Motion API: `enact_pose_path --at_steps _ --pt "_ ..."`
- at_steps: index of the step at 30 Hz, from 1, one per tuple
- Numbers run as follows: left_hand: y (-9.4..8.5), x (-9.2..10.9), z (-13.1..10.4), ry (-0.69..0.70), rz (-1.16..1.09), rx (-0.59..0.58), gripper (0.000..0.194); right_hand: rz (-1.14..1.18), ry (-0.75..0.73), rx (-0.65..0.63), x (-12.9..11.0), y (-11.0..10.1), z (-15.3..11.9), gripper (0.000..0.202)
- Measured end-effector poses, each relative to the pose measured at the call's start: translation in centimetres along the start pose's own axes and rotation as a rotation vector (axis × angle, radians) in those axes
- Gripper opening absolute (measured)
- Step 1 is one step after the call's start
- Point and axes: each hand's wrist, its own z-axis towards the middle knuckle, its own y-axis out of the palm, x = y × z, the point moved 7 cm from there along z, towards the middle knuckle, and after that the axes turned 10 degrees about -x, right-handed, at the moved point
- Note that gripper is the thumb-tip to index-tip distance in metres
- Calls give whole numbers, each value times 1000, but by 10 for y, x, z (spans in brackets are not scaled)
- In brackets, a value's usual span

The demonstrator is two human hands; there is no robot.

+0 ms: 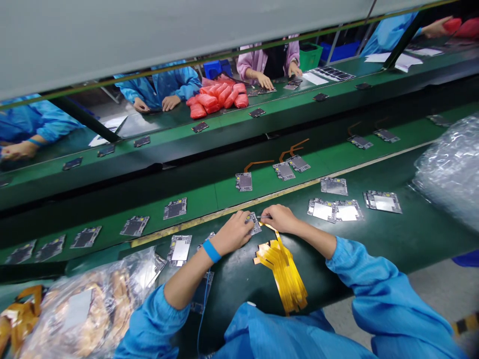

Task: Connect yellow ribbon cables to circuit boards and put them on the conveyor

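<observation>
My left hand [235, 232], with a blue band at the wrist, is closed on a small circuit board [255, 224] at the bench's near side. Close against the board's right edge, my right hand [279, 218] has its fingers pinched at the end of an orange flex cable [275, 230]. A small greyish bit shows at those fingertips, too small to name. Just below the hands lies a fanned bundle of orange flex cables [286, 274]. Left of my left forearm lies a board with a white patch [180, 250], and another board [202, 294] is partly hidden beneath the arm.
Several boards [350, 212] lie on the bench to the right, near bubble wrap [449, 169]. A plastic bag of cables [86, 309] sits at left. Beyond runs a green conveyor [224, 197] carrying boards, some with cables. Co-workers sit across, near red packets [220, 97].
</observation>
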Motion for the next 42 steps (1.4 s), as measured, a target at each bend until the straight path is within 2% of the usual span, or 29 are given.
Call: enact_pose_path --at_steps 8,15,21,27,31,34,42 --pt "0 1 -1 4 -8 4 22 -49 8 -17 -5 -3 3 19" --pt "-3 7 2 -1 53 -51 44 -48 0 -3 -6 -3 1 19" --pt "-3 9 6 -28 78 -82 43 -82 -8 -9 -7 -1 -1 18" --pt "-5 11 7 -39 100 -101 37 -174 -134 13 -10 -9 -4 38" --pt "-6 10 8 -44 85 -118 37 -145 -200 11 -17 -7 1 22" --pt "-6 11 8 -44 104 -130 36 -117 -191 -6 -19 -5 5 15" --pt "-5 7 4 -59 104 -110 41 -210 -206 -66 -20 -7 4 16"
